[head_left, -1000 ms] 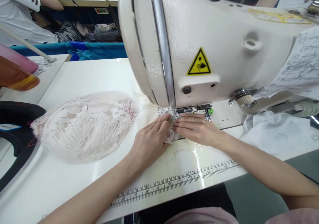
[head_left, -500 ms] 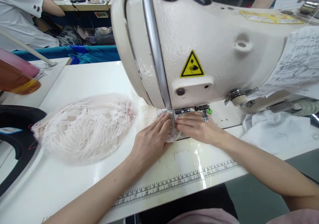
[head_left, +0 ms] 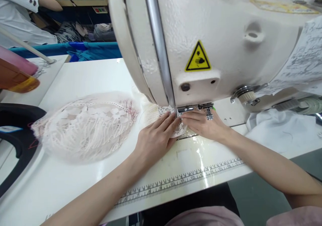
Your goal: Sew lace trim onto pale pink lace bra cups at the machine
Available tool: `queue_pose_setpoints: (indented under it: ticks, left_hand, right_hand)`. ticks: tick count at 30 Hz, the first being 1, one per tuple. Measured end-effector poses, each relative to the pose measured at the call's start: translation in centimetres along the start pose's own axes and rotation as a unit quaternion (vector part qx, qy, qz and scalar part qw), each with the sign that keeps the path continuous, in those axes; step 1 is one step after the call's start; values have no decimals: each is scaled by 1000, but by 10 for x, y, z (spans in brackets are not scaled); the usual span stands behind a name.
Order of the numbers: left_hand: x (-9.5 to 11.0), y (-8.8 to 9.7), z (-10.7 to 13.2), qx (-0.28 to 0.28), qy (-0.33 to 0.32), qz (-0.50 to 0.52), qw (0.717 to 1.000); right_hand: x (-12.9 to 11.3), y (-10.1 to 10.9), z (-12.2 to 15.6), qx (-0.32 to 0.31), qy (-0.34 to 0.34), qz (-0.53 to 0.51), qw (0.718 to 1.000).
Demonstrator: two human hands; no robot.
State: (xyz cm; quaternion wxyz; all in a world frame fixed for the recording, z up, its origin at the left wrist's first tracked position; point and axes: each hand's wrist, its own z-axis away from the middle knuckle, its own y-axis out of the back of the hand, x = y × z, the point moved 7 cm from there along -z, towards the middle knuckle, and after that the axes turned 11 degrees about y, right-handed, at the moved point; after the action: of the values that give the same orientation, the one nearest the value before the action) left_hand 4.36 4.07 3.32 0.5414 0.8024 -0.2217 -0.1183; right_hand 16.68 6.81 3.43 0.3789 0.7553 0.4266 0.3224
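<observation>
A small piece of white lace (head_left: 180,129) lies under the head of a cream sewing machine (head_left: 206,41), by the presser foot (head_left: 208,111). My left hand (head_left: 156,138) rests on the lace with its fingers stretched flat and pressing down. Just right of it, my right hand (head_left: 204,122) lies on the lace too, fingers together and extended toward the foot. The fingertips of both hands nearly touch in front of the needle area, which the machine head hides.
A heap of pale lace pieces (head_left: 83,125) sits on the white table (head_left: 83,75) to the left. A printed ruler (head_left: 181,182) runs along the front edge. White cloth (head_left: 274,135) lies at right. Another person's sleeve (head_left: 17,8) shows at the far left.
Both hands have slid slightly away from me, toward the presser foot, with the lace. The view has tipped closer to the machine head.
</observation>
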Motion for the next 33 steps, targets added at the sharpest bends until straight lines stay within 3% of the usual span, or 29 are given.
queue_pose_setpoints:
  ticks: [8,13,21,28,33]
  left_hand:
    - [0,-2,-2,0,6,10,1000]
    - [-2,-3,-4,-6,18,19,1000]
    - [6,-1,3,2,-63,54,997]
    - [1,3,3,1,-35,43,998]
    - [0,6,0,11,-21,26,999]
  right_hand:
    - [7,-6,1,-46,-41,-46,997]
    - [12,-5,2,-58,-93,-13,994]
    - [6,3,-1,-29,-47,64,996]
    - [-6,-6,-3,-57,4,6,998]
    - [-21,-8,-8,-36,47,9,998]
